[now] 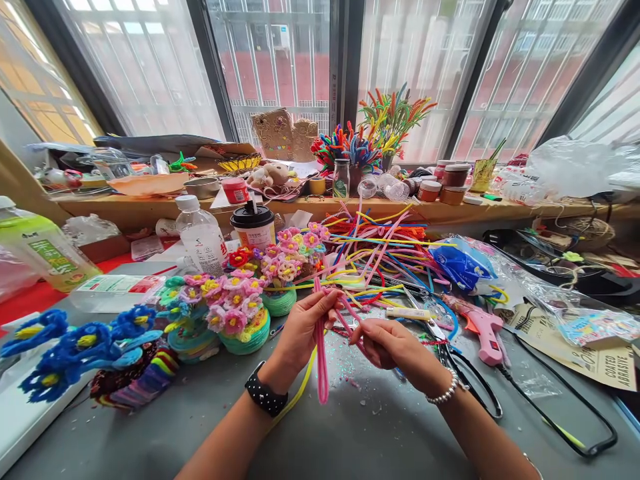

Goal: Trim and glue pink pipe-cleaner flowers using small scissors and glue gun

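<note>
Pink pipe cleaners, folded into long narrow loops, hang down from my left hand, whose thumb and fingers are closed around them. Toward the right, my right hand pinches a pink strand that runs from the top of the folded bunch. The strand's far end is hidden behind my fingers. A yellow pipe cleaner lies on the table behind and below my left hand. Just left of that hand stands a pot of pink pipe-cleaner flowers.
A pink hot glue gun with a black cord lies at right, near scissors. Loose pipe cleaners pile up behind my hands. Blue pipe-cleaner flowers, a plastic bottle and a lidded cup stand left.
</note>
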Available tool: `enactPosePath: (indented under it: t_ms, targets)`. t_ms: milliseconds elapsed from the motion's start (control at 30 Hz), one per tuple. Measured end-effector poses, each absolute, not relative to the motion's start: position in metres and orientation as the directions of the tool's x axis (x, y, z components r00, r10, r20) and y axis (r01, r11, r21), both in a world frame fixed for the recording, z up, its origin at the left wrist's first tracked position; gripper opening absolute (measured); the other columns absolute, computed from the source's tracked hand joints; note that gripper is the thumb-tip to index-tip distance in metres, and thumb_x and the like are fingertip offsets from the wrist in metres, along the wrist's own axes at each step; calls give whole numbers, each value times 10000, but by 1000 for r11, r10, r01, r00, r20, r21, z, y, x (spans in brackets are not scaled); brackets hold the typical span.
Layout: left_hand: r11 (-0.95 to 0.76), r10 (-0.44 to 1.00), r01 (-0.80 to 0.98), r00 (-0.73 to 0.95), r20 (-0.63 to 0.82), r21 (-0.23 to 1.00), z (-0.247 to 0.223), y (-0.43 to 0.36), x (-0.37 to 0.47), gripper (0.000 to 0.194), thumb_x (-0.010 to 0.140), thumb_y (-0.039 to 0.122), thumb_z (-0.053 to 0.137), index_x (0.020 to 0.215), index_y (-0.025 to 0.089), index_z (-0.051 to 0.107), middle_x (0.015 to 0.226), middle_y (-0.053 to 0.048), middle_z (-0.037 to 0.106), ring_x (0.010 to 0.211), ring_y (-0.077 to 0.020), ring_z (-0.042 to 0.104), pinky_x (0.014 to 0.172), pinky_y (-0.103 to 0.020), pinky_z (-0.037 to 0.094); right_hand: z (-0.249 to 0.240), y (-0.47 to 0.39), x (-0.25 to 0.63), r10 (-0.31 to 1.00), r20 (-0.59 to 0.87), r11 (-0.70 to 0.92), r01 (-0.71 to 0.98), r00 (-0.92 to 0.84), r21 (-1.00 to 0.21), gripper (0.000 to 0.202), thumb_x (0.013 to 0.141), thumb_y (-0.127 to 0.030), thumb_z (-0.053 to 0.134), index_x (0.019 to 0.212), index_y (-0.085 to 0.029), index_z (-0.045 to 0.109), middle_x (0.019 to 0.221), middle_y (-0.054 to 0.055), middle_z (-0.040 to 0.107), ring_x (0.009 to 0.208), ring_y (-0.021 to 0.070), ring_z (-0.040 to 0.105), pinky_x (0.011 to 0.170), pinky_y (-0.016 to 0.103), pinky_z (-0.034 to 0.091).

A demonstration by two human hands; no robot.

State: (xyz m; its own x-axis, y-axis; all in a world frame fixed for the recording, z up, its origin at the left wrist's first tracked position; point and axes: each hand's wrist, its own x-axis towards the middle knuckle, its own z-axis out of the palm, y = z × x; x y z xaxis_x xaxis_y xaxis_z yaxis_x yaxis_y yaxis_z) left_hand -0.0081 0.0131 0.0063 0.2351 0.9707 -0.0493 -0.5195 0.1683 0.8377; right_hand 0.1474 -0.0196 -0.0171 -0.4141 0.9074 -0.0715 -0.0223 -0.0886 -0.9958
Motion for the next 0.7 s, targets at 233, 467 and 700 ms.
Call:
enactPosePath:
  t_ms: [233,467,700]
  targets:
    - [164,978,-454,193,-83,876,4,16,-10,158,591,245,695,665,106,679,446,35,528,376,8,381,356,-104,263,-10,-23,144,964,202,252,340,-174,-906,308,841,-416,400,897,-175,584,849,32,575,754,141,513,664,236,378]
    - [98,986,-360,163,-41,928,3,14,-11,194,627,304,657,663,114,663,376,37,510,322,-12,334,346,-154,220,-9,-25,143,918,-2,143,337,-396,-931,471,889,-433,244,744,-148,591,417,-44,441,431,86,414,510,204,333]
    - [-32,992,-120,116,46,992,1,13,-13,241,670,342,612,704,108,657,382,36,480,363,-39,328,383,-193,202,-10,-22,148,893,-110,-47,154,-437,-987,354,870,-397,330,770,-142,554,356,-98,279,337,52,239,379,169,213]
